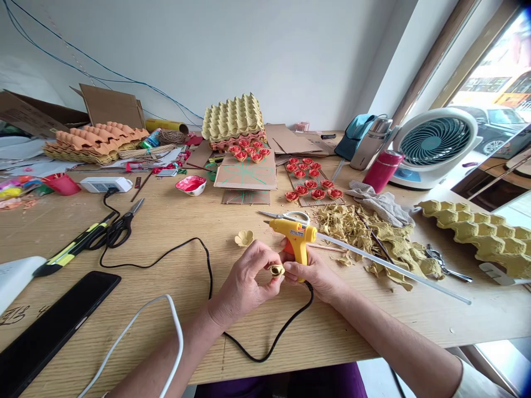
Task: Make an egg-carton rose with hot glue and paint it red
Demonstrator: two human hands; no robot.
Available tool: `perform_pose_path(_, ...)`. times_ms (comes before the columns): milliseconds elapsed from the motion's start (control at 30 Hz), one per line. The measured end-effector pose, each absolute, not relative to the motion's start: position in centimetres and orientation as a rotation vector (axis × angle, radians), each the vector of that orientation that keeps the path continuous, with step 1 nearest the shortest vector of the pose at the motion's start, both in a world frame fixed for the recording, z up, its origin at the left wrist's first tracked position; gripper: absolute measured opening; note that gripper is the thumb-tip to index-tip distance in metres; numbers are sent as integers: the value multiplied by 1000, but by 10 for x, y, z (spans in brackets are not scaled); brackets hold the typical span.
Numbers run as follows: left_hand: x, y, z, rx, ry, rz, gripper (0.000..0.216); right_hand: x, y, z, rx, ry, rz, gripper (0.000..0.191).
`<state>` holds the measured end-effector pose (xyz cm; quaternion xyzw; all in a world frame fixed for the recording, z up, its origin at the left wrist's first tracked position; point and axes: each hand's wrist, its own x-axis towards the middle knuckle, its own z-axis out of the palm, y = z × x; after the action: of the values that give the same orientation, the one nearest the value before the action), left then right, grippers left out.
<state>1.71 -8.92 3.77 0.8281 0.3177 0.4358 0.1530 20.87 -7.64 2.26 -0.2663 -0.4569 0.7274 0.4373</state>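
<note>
My left hand (249, 275) pinches a small rolled piece of yellow egg carton (276, 270), shaped like a flower bud, between thumb and fingers. In my right hand (317, 275) is a yellow hot glue gun (295, 237), upright by its handle, with a long clear glue stick (394, 269) sticking out behind it. My right thumb reaches close to the bud; whether it touches cannot be told. Just beyond my left hand, a yellow egg-carton flower cup (244, 238) lies on the table. White-handled scissors (286, 216) rest behind the glue gun's nozzle.
Torn carton scraps (352, 226) and an egg tray (477, 232) lie right. Red paper flowers (314, 184) sit on cardboard at the back. Black scissors (116, 229), a utility knife (74, 246) and a black phone (58, 326) lie left. The black cord (265, 359) loops near my forearms.
</note>
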Motion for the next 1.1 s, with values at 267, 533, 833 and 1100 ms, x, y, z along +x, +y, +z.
perform_pose_path(267,17,-90,39,2360,944,1275,20,208,-77,25,-652,-1135,1808,51)
perform_pose_path(533,15,-90,35,2407,963,1239,20,208,-77,25,-684,-1149,1756,54)
perform_pose_path(833,14,-90,39,2415,961,1201,19,208,-78,27,-700,-1157,1749,55)
perform_pose_path(1100,17,-89,40,2332,973,1184,18,208,-77,24,-704,-1170,1740,56)
